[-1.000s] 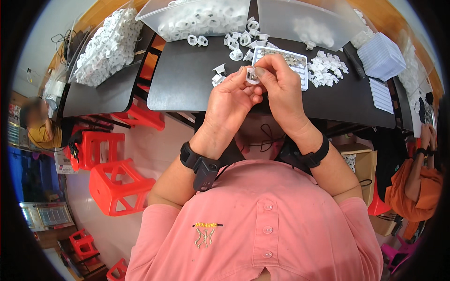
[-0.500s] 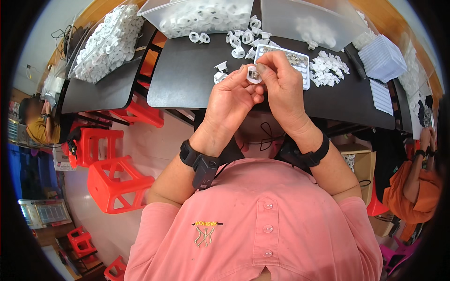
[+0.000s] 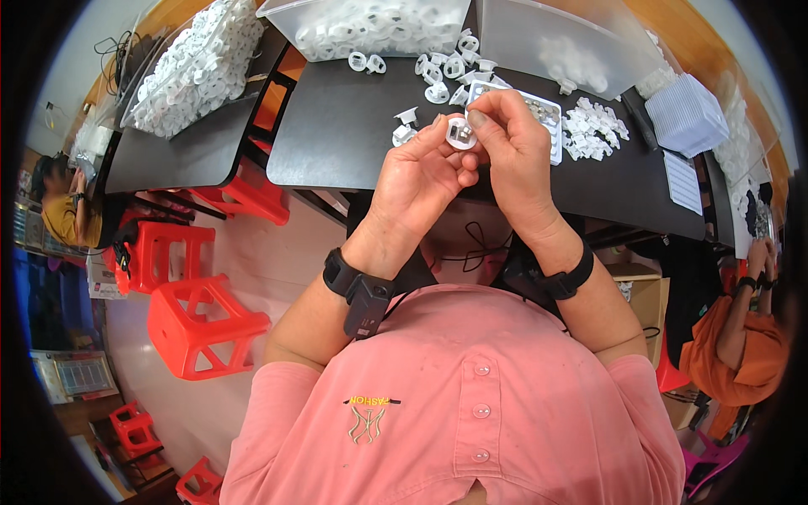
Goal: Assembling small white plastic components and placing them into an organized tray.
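A small round white plastic part (image 3: 459, 135) with a squarish opening is held up over the table's near edge. My left hand (image 3: 414, 181) grips its left side between thumb and fingers, palm turned up. The thumb and forefinger of my right hand (image 3: 515, 147) are pinched at its upper right edge; whether a smaller piece is between them is hidden. Just behind my right hand lies a white tray (image 3: 556, 139) with small metallic pieces in it, partly covered. Beside the tray spreads a pile of small white plastic pieces (image 3: 594, 129).
Loose round white parts (image 3: 437, 93) lie behind my hands on the black table (image 3: 328, 126). Translucent bins (image 3: 539, 46) and a full plastic bag (image 3: 198, 71) stand behind. Stacked white trays (image 3: 688, 115) are at right. Red stools (image 3: 198, 324) stand left; people sit at both sides.
The view has shifted slightly. Both hands still hold the round part, which now shows its face more squarely, and my right fingertips have shifted slightly along its edge.
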Demonstrator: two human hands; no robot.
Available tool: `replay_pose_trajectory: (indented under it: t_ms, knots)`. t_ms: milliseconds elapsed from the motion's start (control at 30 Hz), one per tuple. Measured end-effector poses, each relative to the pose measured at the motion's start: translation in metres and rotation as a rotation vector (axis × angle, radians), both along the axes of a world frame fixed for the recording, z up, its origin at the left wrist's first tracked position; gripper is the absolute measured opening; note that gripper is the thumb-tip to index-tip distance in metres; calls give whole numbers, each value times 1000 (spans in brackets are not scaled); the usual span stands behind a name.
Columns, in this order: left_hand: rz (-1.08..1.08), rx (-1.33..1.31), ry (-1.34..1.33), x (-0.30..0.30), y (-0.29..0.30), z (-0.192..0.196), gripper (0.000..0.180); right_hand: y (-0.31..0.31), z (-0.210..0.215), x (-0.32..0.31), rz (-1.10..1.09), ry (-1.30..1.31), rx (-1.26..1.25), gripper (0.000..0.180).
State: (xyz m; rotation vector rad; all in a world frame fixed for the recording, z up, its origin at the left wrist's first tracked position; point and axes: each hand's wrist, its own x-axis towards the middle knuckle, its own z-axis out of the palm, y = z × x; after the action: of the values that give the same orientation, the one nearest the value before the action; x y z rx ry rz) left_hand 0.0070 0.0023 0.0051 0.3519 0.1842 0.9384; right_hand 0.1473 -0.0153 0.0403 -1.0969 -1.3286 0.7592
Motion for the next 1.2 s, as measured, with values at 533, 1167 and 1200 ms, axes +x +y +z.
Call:
replay_pose_trajectory:
  t_ms: [533, 1167, 1200]
  knots:
    - [24, -35, -1, 1, -1, 1, 29, -12, 1, 8, 43, 15, 118, 4]
    - [141, 23, 130, 9, -6, 6, 23, -6, 9, 18, 33, -327, 73, 8]
    - [146, 32, 130, 9, -6, 6, 23, -5, 10, 17, 39, -300, 24, 10]
